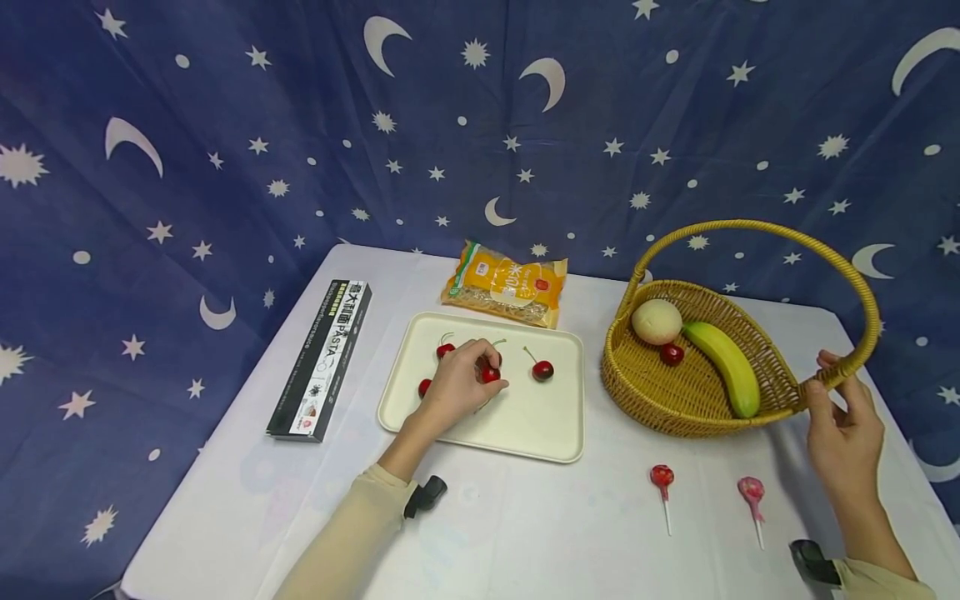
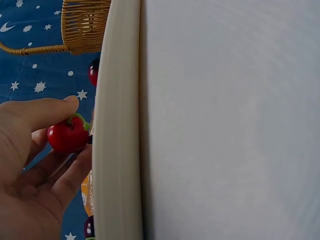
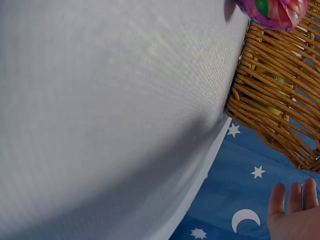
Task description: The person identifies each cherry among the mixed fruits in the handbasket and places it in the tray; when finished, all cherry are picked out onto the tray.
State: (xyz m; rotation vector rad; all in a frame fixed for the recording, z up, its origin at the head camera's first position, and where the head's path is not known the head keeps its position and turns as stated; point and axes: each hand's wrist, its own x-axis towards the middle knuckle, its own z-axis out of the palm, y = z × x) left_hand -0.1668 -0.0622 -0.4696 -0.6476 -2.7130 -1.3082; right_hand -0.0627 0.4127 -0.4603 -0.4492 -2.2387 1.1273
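My left hand point(image 1: 459, 385) is over a cream tray point(image 1: 528, 429) and pinches a red cherry point(image 2: 67, 136) between thumb and fingers. Other cherries lie on the tray: one with a long stem point(image 1: 542, 370) to the right of the hand, more beside and behind the fingers, partly covered. On the right, my right hand point(image 1: 851, 429) grips the wicker basket point(image 1: 637, 396) where its arched handle joins the rim, thumb in front and fingers behind. Inside the basket are a pale round fruit point(image 1: 657, 322), a cherry point(image 1: 672, 354) and a yellow-green banana point(image 1: 726, 367).
Behind the tray lies an orange bag of grains point(image 1: 506, 283). A black pasta box point(image 1: 318, 362) is left of the tray. Two lollipops, one red point(image 1: 662, 477) and one pink point(image 1: 751, 490), lie in front of the basket. A blue star-patterned cloth point(image 1: 450, 150) hangs behind the table.
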